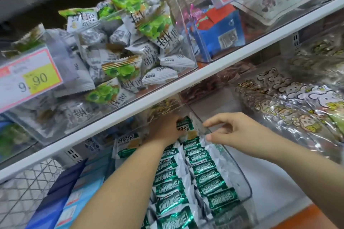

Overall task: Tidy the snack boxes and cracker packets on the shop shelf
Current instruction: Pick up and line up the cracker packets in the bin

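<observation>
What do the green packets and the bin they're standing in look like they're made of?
The green packets look like metallised plastic film, glossy: the green bands glint and the ends are crimped. The bin looks like clear rigid plastic, perhaps acrylic: packets show through its wall and its rim catches light.

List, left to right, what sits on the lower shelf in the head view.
Wire mesh panel → blue boxes → green packets in a clear bin → cartoon-printed bags.
</observation>
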Demonstrator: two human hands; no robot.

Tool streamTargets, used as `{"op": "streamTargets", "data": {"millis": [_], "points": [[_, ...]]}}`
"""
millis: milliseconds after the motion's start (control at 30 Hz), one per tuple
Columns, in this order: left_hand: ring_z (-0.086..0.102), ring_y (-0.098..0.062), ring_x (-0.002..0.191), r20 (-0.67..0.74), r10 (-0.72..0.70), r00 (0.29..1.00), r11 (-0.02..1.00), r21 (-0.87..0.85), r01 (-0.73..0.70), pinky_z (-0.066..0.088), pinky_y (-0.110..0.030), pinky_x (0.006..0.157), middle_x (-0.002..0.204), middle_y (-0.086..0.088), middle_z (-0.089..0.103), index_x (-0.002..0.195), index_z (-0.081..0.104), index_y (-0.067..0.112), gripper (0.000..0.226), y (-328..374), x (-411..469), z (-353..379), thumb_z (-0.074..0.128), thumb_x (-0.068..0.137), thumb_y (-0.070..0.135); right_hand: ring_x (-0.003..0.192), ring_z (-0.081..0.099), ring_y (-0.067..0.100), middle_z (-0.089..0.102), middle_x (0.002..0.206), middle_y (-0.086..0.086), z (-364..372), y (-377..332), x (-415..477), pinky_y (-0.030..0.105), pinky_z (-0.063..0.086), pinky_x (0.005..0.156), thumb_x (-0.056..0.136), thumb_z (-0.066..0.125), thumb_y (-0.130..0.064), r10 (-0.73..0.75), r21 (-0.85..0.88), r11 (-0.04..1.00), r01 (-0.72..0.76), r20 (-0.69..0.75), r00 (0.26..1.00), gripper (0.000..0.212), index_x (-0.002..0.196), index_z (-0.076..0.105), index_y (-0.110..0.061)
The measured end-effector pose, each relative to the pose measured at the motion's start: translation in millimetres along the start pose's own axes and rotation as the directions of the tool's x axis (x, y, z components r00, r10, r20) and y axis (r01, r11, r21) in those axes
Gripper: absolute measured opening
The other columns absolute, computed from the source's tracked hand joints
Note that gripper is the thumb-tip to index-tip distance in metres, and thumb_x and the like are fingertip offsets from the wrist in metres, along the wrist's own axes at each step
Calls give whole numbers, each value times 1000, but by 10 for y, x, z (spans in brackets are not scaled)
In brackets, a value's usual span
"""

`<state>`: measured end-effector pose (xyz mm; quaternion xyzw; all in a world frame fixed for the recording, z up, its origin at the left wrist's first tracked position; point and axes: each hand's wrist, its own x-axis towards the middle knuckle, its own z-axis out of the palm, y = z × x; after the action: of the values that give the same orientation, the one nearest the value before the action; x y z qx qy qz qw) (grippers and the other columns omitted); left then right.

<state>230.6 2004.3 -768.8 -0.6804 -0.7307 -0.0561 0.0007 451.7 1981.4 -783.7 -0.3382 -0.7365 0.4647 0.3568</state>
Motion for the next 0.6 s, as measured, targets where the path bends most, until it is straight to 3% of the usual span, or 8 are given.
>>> {"op": "streamTargets", "data": {"millis": [100, 233, 333, 467, 567, 600], "points": [[52, -17, 121, -18, -8, 1000, 999, 36, 9, 40, -31, 101, 142, 4, 48, 141, 40, 30, 61, 45, -93, -124, 65, 86, 41, 77, 66, 1, 69, 82, -9, 14, -22, -7, 10, 49, 71, 80, 72, -32, 7, -18, 1000, -8, -10, 1000, 23, 101, 64, -35], [60, -12, 97, -163, -60, 985, 998, -26, 56, 48, -29, 87, 131, 8, 54, 134, 48, 33, 42, -43, -428, -322, 56, 92, 38, 81, 66, 6, 67, 81, -12, 41, -47, -40, 22, 52, 80, 82, 71, -31, 14, -23, 1000, -15, -33, 999, 19, 100, 64, -33], [62, -17, 98, -237, -176, 955, 984, -49, 169, 52, -36, 85, 127, 4, 58, 131, 49, 32, 37, -363, -693, -400, 49, 95, 39, 82, 66, 4, 68, 87, -11, 65, -61, -74, 23, 52, 81, 84, 68, -29, 8, -45, 999, -10, -50, 999, 16, 99, 64, -33], [53, -26, 117, -156, -368, 917, 919, -209, 333, 45, -31, 86, 146, -3, 40, 145, 32, 27, 49, -657, -974, -445, 42, 98, 41, 81, 66, 3, 70, 92, -8, 96, -72, -99, 24, 52, 82, 85, 67, -28, 9, -77, 997, -14, -64, 998, 16, 101, 66, -28], [53, -19, 108, -49, -406, 913, 882, -283, 377, 40, -27, 75, 150, -4, 33, 147, 26, 25, 59, -687, -1061, -469, 42, 96, 49, 83, 65, 2, 70, 94, -10, 101, -98, -114, 24, 51, 82, 86, 67, -28, 5, -104, 994, -12, -71, 997, 15, 100, 67, -28], [52, -19, 111, -38, -392, 919, 882, -300, 364, 40, -27, 78, 149, -2, 35, 146, 29, 25, 62, -687, -1078, -494, 46, 93, 52, 84, 64, 0, 69, 94, -13, 99, -105, -119, 20, 50, 80, 86, 67, -28, -5, -111, 994, -3, -74, 997, 14, 100, 67, -29]]}}
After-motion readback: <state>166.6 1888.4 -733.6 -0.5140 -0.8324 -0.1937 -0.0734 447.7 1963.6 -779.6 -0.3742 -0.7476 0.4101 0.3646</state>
